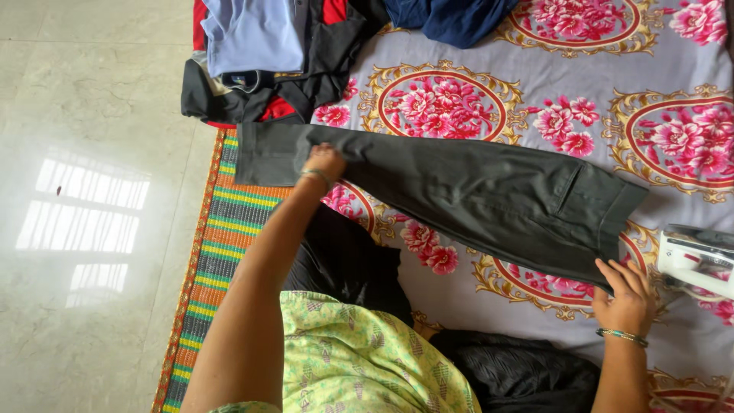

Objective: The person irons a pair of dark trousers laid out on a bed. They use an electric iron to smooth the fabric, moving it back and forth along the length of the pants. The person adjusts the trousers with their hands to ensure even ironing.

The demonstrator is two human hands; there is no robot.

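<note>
Dark grey trousers (466, 191) are laid flat across a flowered sheet (550, 84), folded leg on leg, with the hems at the left and the waistband at the right. The hem end is pressed down by the left hand (325, 162); its fingers are closed onto the cloth, though how much is pinched cannot be told. The near corner of the waistband is touched by the right hand (627, 298), whose fingers are spread and slightly curled over the edge. A bangle is worn on each wrist. A striped mat (222, 245) is seen under the sheet at its left edge, beside a pale tiled floor (84, 153). A stack of folded clothes (267, 53) is set at the far left, and a blue garment (451, 19) lies far off behind the trousers. A white iron (699, 260) is stood just right of the right hand.
</note>
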